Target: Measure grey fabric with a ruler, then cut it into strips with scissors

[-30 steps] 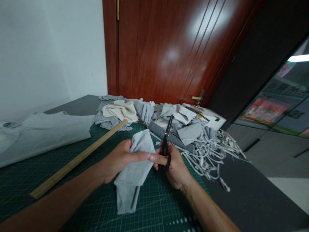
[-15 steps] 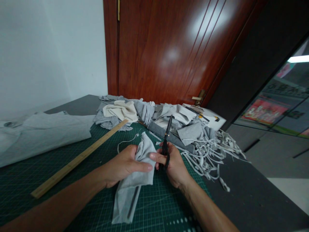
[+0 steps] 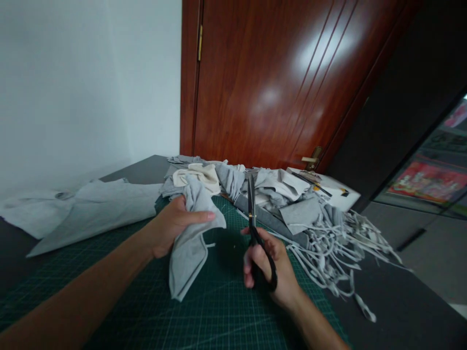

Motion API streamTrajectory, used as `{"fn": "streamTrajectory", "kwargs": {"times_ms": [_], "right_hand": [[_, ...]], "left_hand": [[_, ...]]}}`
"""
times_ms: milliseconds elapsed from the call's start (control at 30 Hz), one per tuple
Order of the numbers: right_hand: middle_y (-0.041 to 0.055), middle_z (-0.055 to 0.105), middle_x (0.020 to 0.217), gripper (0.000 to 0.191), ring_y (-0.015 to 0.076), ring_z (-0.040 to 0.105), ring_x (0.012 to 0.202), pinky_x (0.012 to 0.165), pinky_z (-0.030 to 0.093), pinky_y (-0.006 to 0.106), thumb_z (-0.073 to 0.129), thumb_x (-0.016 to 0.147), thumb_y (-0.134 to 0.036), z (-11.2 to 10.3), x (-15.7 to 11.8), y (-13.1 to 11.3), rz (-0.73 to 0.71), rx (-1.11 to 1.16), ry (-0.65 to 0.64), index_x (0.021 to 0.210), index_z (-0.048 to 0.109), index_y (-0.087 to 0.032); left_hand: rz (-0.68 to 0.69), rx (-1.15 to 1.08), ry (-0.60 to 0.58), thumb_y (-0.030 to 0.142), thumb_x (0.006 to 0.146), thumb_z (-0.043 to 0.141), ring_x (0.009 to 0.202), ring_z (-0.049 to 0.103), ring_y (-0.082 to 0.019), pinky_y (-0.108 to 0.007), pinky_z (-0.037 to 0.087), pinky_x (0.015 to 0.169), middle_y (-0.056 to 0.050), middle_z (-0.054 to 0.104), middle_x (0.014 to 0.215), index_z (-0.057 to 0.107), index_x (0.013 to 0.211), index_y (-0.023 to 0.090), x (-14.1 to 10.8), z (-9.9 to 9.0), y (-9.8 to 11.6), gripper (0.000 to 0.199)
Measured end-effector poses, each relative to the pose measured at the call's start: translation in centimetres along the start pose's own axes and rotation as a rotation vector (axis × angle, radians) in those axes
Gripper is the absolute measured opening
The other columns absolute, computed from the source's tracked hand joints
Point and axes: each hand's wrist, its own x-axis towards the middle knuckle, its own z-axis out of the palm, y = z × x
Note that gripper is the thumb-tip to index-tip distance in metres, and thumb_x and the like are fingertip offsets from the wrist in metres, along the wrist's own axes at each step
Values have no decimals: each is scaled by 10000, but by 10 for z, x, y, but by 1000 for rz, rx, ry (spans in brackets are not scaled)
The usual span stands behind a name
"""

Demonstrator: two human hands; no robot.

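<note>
My left hand [image 3: 170, 226] is closed round a folded piece of light grey cloth [image 3: 189, 262], thumb on top, with the lower end hanging above the mat. A thin thread or loose strip sticks out from the cloth's right edge. In my right hand [image 3: 272, 265] is a pair of scissors [image 3: 252, 209] with black handles, fingers through the loops. Its blades look closed together and point up, away from me. The scissors are to the right of the cloth, apart from it. Beneath both hands lies a green cutting mat [image 3: 204, 321] with a grid.
A large grey cloth [image 3: 113, 201] spreads at the left. Along the back is a heap of grey scraps with a cream cloth [image 3: 204, 177]. A tangle of cloth strips [image 3: 335, 257] and a white box [image 3: 339, 187] are at the right. Behind stands a brown door [image 3: 255, 73].
My hands have moved apart; my left hand has lifted the cloth up and left, and my right hand has drawn away from it with the scissors. The wooden ruler has gone from sight.
</note>
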Motion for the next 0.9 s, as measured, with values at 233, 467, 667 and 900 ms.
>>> {"fn": "streamTrajectory", "kwargs": {"times_ms": [233,467,667,900], "right_hand": [[-12,656,707,802,139,622,526,538,515,259,783,847,-795,4,-6,0,-1,14,-341,1312,611,-164],[-34,587,739,847,112,512,562,549,439,241,825,784,-808,2,-8,-6,115,-68,-472,1325,666,-175],[-49,561,748,861,90,465,547,522,420,228,866,734,-804,7,-9,-3,183,-82,-426,1298,683,-180],[-41,565,780,855,85,490,551,502,442,218,880,709,-807,6,-9,-1,195,-99,-337,1258,691,-179]], "left_hand": [[66,-48,161,221,573,1011,662,769,-235,-334,649,634,-74,842,788,777,910,146,3,-24,27,417],[158,-55,293,158,605,971,621,723,-191,-317,640,645,-40,824,729,791,841,144,5,-33,33,298],[176,-15,252,186,575,986,653,748,-208,-320,637,638,-48,837,782,778,841,148,6,-22,22,340],[237,51,249,266,533,1027,702,752,-225,-329,629,677,-46,843,823,781,902,158,6,-16,13,456]]}}
